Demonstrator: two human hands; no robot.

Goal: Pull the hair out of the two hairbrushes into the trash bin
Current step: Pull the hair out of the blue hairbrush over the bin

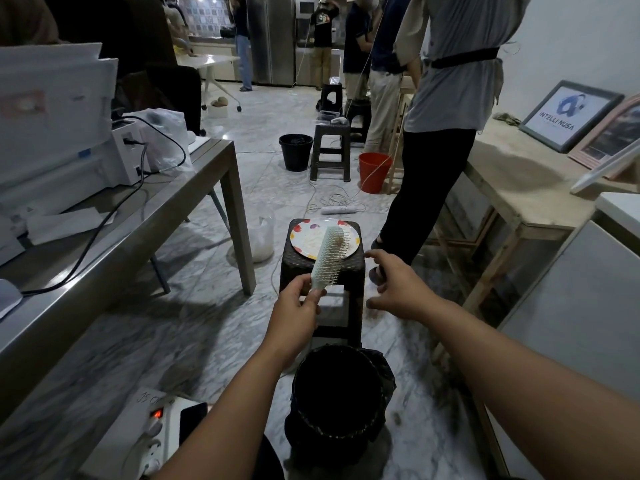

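Head view: left hand (294, 306) pinches the handle end of a pale green hairbrush (329, 259), thumb and fingers pressed onto it, head tilted up and away with the bristles facing right. A brownish tuft of hair (341, 242) still sits in the bristles near the far end. Right hand (398, 289) is empty, fingers spread, just beside the brush and not touching it.

Behind the brush: a dark stool (353, 271) carrying a spotted plate (304, 237). Directly below the hands, near the body, stands the black trash bin (337, 393); its inside is too dark to show any hair.

Progress, as judged: early. This brush is not yet cleared and nothing visibly dropped.

Count: hairbrushes in view, one; the second is not seen. Hair tufts, one. Bins at hand, one.
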